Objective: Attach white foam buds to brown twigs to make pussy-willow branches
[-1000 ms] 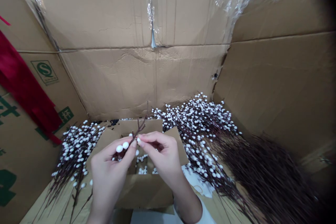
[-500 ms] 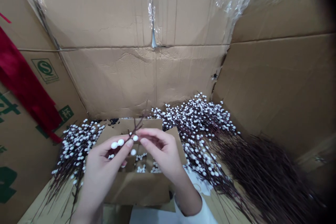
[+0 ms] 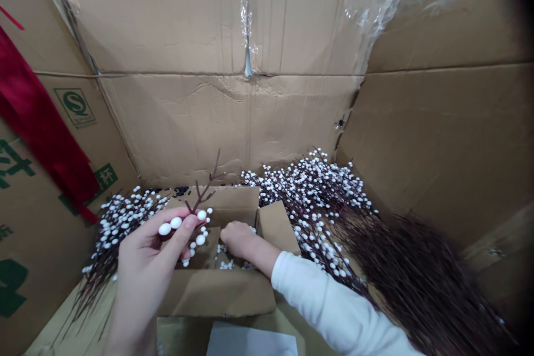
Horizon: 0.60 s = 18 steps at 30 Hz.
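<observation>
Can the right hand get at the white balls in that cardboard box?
Probably yes: the right hand is inside the cardboard box, close to the white balls, and the open top leaves the way free.

Brown twig [image 3: 202, 197] with white berries [image 3: 176, 223], in left hand [image 3: 148, 267].
Right hand [image 3: 238, 238]: inside open cardboard box [image 3: 217, 293]. Berried bundle [image 3: 125, 225], left; berried pile [image 3: 311, 186], right; dark stems [image 3: 421, 272], far right.
</observation>
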Motion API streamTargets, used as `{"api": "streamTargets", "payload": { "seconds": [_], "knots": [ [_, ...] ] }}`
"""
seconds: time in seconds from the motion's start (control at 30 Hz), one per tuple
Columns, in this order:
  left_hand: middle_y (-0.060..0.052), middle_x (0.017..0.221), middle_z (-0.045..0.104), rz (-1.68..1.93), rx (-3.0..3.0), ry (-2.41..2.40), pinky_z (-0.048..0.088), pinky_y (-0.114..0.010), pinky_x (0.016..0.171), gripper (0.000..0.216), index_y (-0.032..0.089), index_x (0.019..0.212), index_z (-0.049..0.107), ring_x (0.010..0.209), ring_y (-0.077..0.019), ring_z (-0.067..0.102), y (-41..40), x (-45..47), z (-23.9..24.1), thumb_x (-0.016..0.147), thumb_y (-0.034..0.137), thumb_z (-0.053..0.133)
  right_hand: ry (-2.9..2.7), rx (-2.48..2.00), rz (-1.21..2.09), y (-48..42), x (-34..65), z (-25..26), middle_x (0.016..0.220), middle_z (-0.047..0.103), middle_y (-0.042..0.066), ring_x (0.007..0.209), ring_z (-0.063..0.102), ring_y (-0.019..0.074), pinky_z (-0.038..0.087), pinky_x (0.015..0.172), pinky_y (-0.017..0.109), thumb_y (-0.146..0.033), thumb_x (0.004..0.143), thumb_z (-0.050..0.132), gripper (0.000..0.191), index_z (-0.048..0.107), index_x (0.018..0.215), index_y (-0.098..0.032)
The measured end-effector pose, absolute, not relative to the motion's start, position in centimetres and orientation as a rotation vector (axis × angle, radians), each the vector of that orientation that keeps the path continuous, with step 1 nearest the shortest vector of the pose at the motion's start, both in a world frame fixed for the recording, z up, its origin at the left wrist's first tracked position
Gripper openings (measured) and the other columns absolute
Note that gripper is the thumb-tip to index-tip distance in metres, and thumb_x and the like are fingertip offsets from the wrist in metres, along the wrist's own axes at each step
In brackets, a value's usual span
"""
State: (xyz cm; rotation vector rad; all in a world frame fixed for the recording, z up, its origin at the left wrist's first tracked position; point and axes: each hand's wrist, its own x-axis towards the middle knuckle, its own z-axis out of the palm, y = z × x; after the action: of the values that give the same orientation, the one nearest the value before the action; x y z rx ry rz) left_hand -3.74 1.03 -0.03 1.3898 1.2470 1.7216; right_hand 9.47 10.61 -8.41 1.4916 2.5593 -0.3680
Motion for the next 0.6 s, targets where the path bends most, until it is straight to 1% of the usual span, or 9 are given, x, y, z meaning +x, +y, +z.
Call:
{"api": "streamTargets", "payload": {
  "seconds": [0.17, 0.27, 0.33, 0.47, 0.53, 0.6],
  "knots": [
    [0.006, 0.065, 0.068, 1.689, 1.435, 1.308, 0.043, -0.013, 0.041, 0.013, 0.027, 0.079, 0.076, 0.046, -0.0068, 0.053, 1.0, -3.5, 0.1, 0.071, 0.036, 0.081, 2.475, 1.384, -0.334, 11.4, 8.3, -10.0, 0.125, 0.062, 0.010, 0.105, 0.064, 0.0236, 0.055, 0.088, 0.044, -0.031, 0.094, 0.062, 0.030, 0.061, 0.120, -0.018],
    [0.006, 0.061, 0.067, 1.674, 1.456, 1.346, 0.044, -0.014, 0.041, 0.015, 0.025, 0.077, 0.076, 0.045, -0.0080, 0.054, 1.2, -3.5, 0.1, 0.071, 0.038, 0.080, 2.454, 1.384, -0.382, 11.9, 7.6, -10.7, 0.126, 0.062, 0.010, 0.106, 0.064, 0.0241, 0.055, 0.089, 0.045, -0.031, 0.094, 0.062, 0.031, 0.060, 0.121, -0.018],
    [0.005, 0.064, 0.069, 1.660, 1.469, 1.346, 0.047, -0.015, 0.044, 0.017, 0.025, 0.078, 0.076, 0.049, -0.0096, 0.057, 1.4, -3.6, 0.0, 0.071, 0.040, 0.080, 2.447, 1.415, -0.449, 12.1, 7.2, -11.0, 0.126, 0.062, 0.009, 0.107, 0.064, 0.0240, 0.055, 0.088, 0.045, -0.031, 0.094, 0.062, 0.031, 0.060, 0.122, -0.019],
    [0.002, 0.076, 0.074, 1.597, 1.539, 1.250, 0.053, -0.019, 0.060, 0.017, 0.024, 0.078, 0.075, 0.067, -0.0138, 0.066, 1.7, -4.0, -0.3, 0.074, 0.040, 0.078, 2.481, 1.526, -0.679, 12.4, 7.6, -11.1, 0.125, 0.062, 0.009, 0.106, 0.064, 0.0239, 0.055, 0.088, 0.044, -0.031, 0.094, 0.062, 0.031, 0.060, 0.122, -0.019],
    [0.001, 0.077, 0.074, 1.560, 1.536, 1.200, 0.054, -0.020, 0.061, 0.019, 0.023, 0.078, 0.073, 0.067, -0.0149, 0.068, 1.6, -4.2, -0.4, 0.075, 0.041, 0.077, 2.536, 1.602, -0.858, 12.4, 8.4, -10.7, 0.125, 0.062, 0.010, 0.107, 0.064, 0.0244, 0.055, 0.088, 0.045, -0.032, 0.093, 0.062, 0.032, 0.060, 0.122, -0.018],
    [0.002, 0.077, 0.073, 1.533, 1.513, 1.174, 0.053, -0.021, 0.057, 0.021, 0.022, 0.081, 0.070, 0.061, -0.0142, 0.068, 1.4, -4.4, -0.4, 0.078, 0.043, 0.075, 2.595, 1.687, -1.095, 12.4, 9.2, -10.0, 0.125, 0.062, 0.009, 0.106, 0.064, 0.0243, 0.055, 0.088, 0.045, -0.031, 0.093, 0.063, 0.031, 0.060, 0.121, -0.018]
  ]
}}
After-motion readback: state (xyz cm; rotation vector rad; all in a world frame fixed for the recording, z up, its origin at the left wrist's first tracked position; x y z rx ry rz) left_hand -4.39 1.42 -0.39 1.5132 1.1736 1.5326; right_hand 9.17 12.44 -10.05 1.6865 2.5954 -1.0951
